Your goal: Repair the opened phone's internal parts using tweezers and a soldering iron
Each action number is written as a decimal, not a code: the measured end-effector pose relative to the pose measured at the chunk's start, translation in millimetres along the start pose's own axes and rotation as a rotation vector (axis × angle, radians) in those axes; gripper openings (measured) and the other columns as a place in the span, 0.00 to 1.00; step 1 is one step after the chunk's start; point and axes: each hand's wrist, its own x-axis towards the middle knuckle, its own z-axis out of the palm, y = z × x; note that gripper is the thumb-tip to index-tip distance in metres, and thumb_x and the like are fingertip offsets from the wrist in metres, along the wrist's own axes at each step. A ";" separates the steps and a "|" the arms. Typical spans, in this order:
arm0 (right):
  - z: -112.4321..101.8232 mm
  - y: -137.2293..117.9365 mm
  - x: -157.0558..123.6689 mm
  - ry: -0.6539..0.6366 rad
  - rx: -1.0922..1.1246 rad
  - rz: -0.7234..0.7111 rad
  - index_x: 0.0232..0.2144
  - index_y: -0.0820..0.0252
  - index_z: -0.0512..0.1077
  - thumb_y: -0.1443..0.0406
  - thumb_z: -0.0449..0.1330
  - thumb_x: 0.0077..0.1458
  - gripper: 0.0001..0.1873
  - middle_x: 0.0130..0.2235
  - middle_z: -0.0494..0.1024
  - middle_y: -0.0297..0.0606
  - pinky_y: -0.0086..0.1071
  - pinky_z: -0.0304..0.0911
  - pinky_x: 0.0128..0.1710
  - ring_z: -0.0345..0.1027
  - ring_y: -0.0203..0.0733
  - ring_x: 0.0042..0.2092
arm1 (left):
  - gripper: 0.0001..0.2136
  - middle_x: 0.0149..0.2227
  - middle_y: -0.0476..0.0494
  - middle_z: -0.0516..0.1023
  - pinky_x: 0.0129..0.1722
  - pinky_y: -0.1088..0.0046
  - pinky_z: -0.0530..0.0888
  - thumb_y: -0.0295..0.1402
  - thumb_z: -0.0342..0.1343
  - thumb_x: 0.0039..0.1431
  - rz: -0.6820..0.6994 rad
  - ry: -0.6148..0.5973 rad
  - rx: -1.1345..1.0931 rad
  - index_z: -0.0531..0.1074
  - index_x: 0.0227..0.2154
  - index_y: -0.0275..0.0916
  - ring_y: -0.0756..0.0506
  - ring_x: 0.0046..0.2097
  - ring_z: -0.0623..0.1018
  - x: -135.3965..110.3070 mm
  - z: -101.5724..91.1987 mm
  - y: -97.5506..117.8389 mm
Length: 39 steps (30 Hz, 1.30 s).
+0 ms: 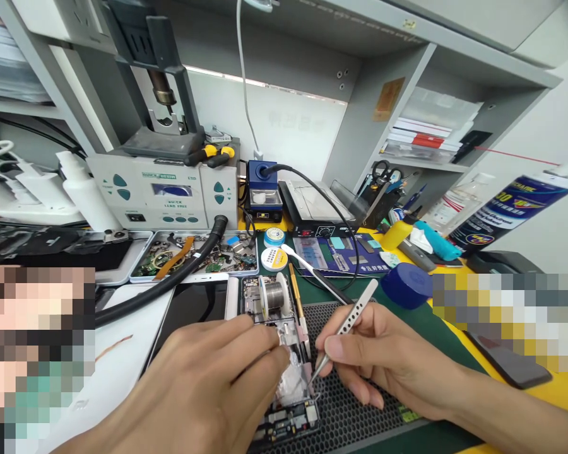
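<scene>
My right hand (366,353) grips a pair of metal tweezers (358,308) with holes along the handle. The tips point down at the right edge of an opened phone (288,417), near its lower end. Over the left side of that phone, my left hand (213,366) is closed with bent fingers; its fingertips are partly hidden, and I cannot make out what is in them. Whitish, shiny material shows inside the phone. A spool of solder wire (275,295) rests at the phone's far end, beside a thin gold-coloured tool (296,293). Under the phone lies a dark perforated mat (360,403).
A black hose (189,268) runs from the rework station (170,195) across the left side. A tray of circuit boards (146,268) and a soldering iron (317,274) lie behind my hands. At the right are a blue round container (407,285) and a dark phone (506,359).
</scene>
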 end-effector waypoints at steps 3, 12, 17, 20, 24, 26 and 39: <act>0.2 -0.6 0.5 0.004 0.006 0.004 0.30 0.66 0.84 0.60 0.81 0.54 0.15 0.28 0.85 0.40 0.16 0.64 0.16 0.67 0.26 0.18 | 0.13 0.48 0.49 0.83 0.35 0.63 0.73 0.23 0.47 0.79 -0.020 -0.017 0.003 0.75 0.52 0.43 0.45 0.44 0.82 -1.3 -1.6 1.0; -1.3 0.5 1.0 0.032 -0.020 0.030 0.31 0.66 0.84 0.58 0.82 0.51 0.18 0.30 0.86 0.41 0.18 0.63 0.15 0.69 0.27 0.18 | 0.13 0.52 0.46 0.83 0.38 0.62 0.74 0.22 0.51 0.76 0.016 0.004 0.028 0.75 0.55 0.41 0.42 0.49 0.81 -11.2 4.7 -2.2; -2.1 1.8 -0.1 0.046 -0.055 0.037 0.31 0.67 0.83 0.56 0.81 0.52 0.19 0.28 0.85 0.41 0.20 0.62 0.15 0.66 0.27 0.17 | 0.12 0.50 0.46 0.83 0.37 0.63 0.74 0.23 0.50 0.77 0.009 0.032 0.036 0.75 0.54 0.42 0.42 0.49 0.81 -5.8 6.3 0.0; -2.0 2.1 -0.6 0.041 -0.040 0.033 0.31 0.66 0.83 0.57 0.82 0.51 0.19 0.30 0.86 0.41 0.20 0.62 0.16 0.68 0.28 0.18 | 0.13 0.46 0.47 0.84 0.29 0.64 0.70 0.22 0.47 0.78 0.040 0.062 0.024 0.76 0.50 0.41 0.46 0.36 0.79 2.0 3.4 2.8; -2.3 2.8 -1.0 0.026 -0.040 0.029 0.31 0.67 0.82 0.57 0.81 0.52 0.19 0.29 0.85 0.41 0.19 0.61 0.15 0.68 0.28 0.19 | 0.15 0.41 0.48 0.84 0.21 0.63 0.62 0.19 0.46 0.75 0.054 0.111 -0.009 0.76 0.43 0.40 0.47 0.25 0.70 11.8 -2.1 4.9; -2.6 3.1 -0.9 0.024 -0.047 0.027 0.31 0.67 0.82 0.57 0.81 0.52 0.19 0.29 0.85 0.40 0.20 0.60 0.16 0.68 0.28 0.19 | 0.16 0.37 0.49 0.82 0.21 0.62 0.61 0.20 0.45 0.76 0.050 0.114 -0.020 0.74 0.38 0.41 0.47 0.25 0.70 14.8 -3.2 4.7; -4.8 6.4 0.3 0.027 -0.038 0.040 0.32 0.66 0.82 0.56 0.82 0.49 0.21 0.29 0.87 0.41 0.20 0.61 0.16 0.68 0.28 0.18 | 0.19 0.29 0.53 0.75 0.21 0.63 0.65 0.27 0.38 0.82 0.134 0.208 0.109 0.68 0.34 0.43 0.47 0.25 0.73 16.9 6.8 1.6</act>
